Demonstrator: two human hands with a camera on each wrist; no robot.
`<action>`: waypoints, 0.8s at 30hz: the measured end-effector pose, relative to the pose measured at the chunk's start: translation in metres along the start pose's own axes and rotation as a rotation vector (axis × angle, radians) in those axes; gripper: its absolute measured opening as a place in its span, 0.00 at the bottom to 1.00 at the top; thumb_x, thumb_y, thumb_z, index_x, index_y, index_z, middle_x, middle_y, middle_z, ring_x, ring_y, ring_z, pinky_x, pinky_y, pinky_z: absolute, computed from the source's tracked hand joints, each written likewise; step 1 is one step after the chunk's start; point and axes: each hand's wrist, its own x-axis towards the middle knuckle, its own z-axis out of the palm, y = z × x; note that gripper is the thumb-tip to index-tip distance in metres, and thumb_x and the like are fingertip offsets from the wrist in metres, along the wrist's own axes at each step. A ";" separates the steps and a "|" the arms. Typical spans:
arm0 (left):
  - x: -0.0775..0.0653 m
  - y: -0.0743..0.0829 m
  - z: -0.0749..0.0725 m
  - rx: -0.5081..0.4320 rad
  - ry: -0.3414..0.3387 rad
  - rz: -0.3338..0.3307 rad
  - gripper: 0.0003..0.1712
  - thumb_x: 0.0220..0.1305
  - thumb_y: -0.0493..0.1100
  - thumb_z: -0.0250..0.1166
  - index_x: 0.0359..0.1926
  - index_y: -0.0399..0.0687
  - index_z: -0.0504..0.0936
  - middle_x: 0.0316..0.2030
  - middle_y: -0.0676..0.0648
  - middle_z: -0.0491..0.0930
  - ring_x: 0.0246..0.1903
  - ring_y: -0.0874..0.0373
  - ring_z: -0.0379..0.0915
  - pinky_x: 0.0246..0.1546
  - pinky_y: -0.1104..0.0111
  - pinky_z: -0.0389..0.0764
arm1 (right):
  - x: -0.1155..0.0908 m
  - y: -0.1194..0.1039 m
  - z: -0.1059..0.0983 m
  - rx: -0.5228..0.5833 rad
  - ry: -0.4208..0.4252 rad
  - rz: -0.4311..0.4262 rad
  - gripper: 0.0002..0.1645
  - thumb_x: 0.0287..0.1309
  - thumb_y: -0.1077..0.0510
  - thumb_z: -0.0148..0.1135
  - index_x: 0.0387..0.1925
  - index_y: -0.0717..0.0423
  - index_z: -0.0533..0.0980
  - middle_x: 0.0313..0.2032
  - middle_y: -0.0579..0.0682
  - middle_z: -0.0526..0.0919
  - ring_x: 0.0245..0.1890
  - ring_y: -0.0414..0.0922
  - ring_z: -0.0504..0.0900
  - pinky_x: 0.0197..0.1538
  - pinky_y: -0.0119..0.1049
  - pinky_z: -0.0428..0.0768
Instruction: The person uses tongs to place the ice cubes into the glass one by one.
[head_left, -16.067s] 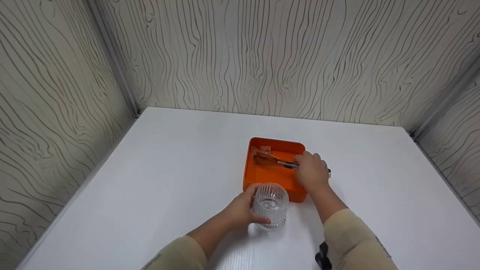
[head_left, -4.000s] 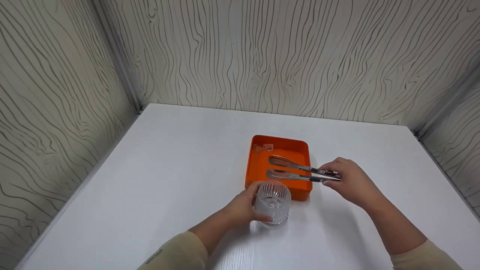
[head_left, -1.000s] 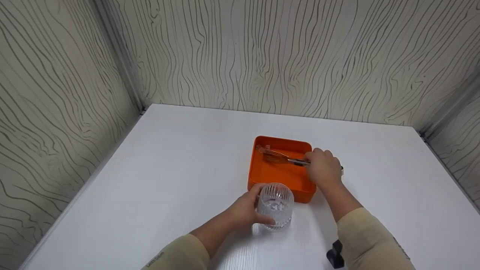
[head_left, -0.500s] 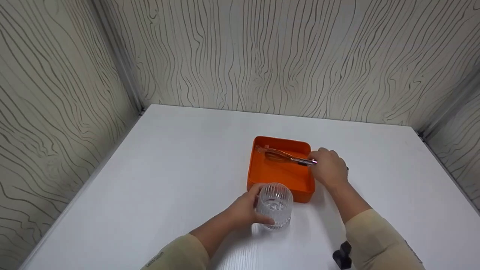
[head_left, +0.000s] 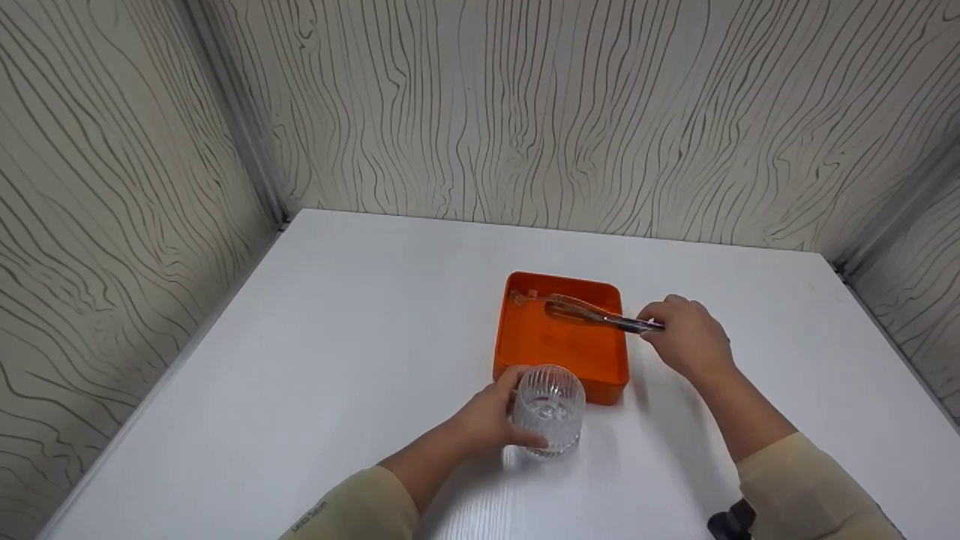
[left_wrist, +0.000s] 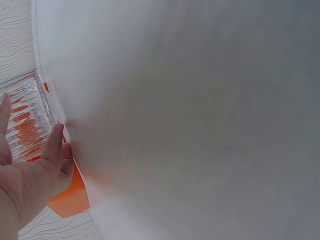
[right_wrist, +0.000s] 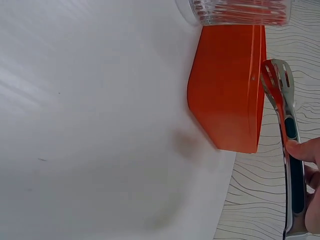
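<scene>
In the head view my left hand (head_left: 484,420) grips a ribbed clear glass (head_left: 551,412) from its left side, thumb at the front. The glass stands upright against the near side of an orange square box (head_left: 559,352). My right hand (head_left: 690,337), beyond the box's right edge, holds metal tongs (head_left: 600,313) by their dark-gripped handle. The tongs' two arms are close together, their heads over the box; the right wrist view shows the slotted heads (right_wrist: 280,82) above its rim. Small clear cube-like pieces (head_left: 519,298) lie in the box's far left corner.
Everything stands on a white table (head_left: 360,322). Wood-patterned panels (head_left: 472,112) rise behind the table and at both sides. A black device (head_left: 731,521) sits by the right forearm.
Over the last second my right hand has drawn the tongs rightward, away from the clear pieces in the corner. Four seconds ago the tongs' arms were spread. My left hand keeps its grip on the glass.
</scene>
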 end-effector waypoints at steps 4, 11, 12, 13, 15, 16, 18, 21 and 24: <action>0.000 0.000 0.000 -0.004 -0.001 0.010 0.46 0.36 0.49 0.77 0.55 0.72 0.61 0.49 0.57 0.72 0.51 0.56 0.69 0.55 0.54 0.70 | -0.005 0.002 -0.008 0.025 0.002 -0.012 0.09 0.54 0.61 0.62 0.38 0.53 0.81 0.32 0.51 0.76 0.33 0.50 0.72 0.35 0.44 0.76; -0.001 -0.001 0.000 -0.014 -0.005 0.013 0.45 0.36 0.49 0.77 0.55 0.75 0.61 0.50 0.58 0.71 0.52 0.55 0.68 0.55 0.53 0.70 | -0.016 0.002 -0.020 0.079 -0.009 -0.032 0.09 0.53 0.61 0.62 0.38 0.52 0.81 0.32 0.50 0.75 0.32 0.49 0.72 0.34 0.41 0.75; -0.001 -0.001 0.000 -0.013 -0.004 0.011 0.45 0.36 0.49 0.77 0.55 0.75 0.61 0.50 0.58 0.71 0.52 0.55 0.68 0.55 0.52 0.70 | -0.018 0.001 -0.022 0.082 -0.010 -0.042 0.09 0.53 0.62 0.63 0.38 0.52 0.81 0.31 0.50 0.75 0.32 0.48 0.72 0.33 0.41 0.74; -0.001 -0.001 0.000 -0.014 -0.004 0.007 0.45 0.37 0.49 0.77 0.55 0.76 0.60 0.50 0.57 0.71 0.52 0.55 0.68 0.55 0.52 0.70 | -0.020 0.000 -0.023 0.083 -0.011 -0.049 0.09 0.52 0.62 0.63 0.38 0.52 0.81 0.31 0.49 0.75 0.32 0.48 0.72 0.32 0.40 0.74; -0.001 -0.001 0.000 -0.012 0.000 -0.007 0.45 0.36 0.50 0.77 0.54 0.77 0.60 0.50 0.58 0.71 0.53 0.55 0.68 0.54 0.51 0.70 | -0.023 -0.001 -0.025 0.086 -0.015 -0.065 0.09 0.52 0.62 0.63 0.37 0.51 0.81 0.31 0.48 0.75 0.32 0.47 0.72 0.32 0.38 0.73; -0.002 -0.001 0.000 -0.017 0.002 -0.010 0.45 0.36 0.50 0.77 0.54 0.78 0.60 0.50 0.58 0.71 0.53 0.54 0.68 0.54 0.51 0.70 | -0.025 -0.002 -0.026 0.086 -0.023 -0.068 0.09 0.52 0.62 0.63 0.37 0.51 0.81 0.31 0.48 0.75 0.32 0.47 0.71 0.32 0.37 0.72; -0.002 0.000 0.000 -0.023 0.005 -0.016 0.45 0.36 0.50 0.77 0.54 0.78 0.60 0.51 0.57 0.71 0.53 0.54 0.68 0.53 0.51 0.70 | -0.028 -0.003 -0.028 0.096 -0.037 -0.076 0.09 0.52 0.62 0.63 0.37 0.50 0.81 0.30 0.47 0.74 0.31 0.46 0.71 0.31 0.36 0.72; -0.002 0.000 0.001 -0.023 0.008 -0.022 0.45 0.35 0.51 0.77 0.54 0.78 0.60 0.51 0.57 0.71 0.53 0.54 0.68 0.53 0.51 0.71 | -0.033 -0.003 -0.030 0.117 -0.052 -0.087 0.09 0.52 0.63 0.63 0.36 0.49 0.81 0.30 0.46 0.74 0.31 0.46 0.70 0.31 0.35 0.72; -0.002 0.000 0.001 -0.022 0.009 -0.022 0.45 0.35 0.51 0.77 0.54 0.78 0.61 0.50 0.57 0.71 0.53 0.54 0.68 0.53 0.51 0.71 | -0.039 -0.003 -0.032 0.135 -0.059 -0.107 0.09 0.51 0.63 0.63 0.35 0.48 0.80 0.30 0.45 0.74 0.32 0.45 0.70 0.31 0.35 0.72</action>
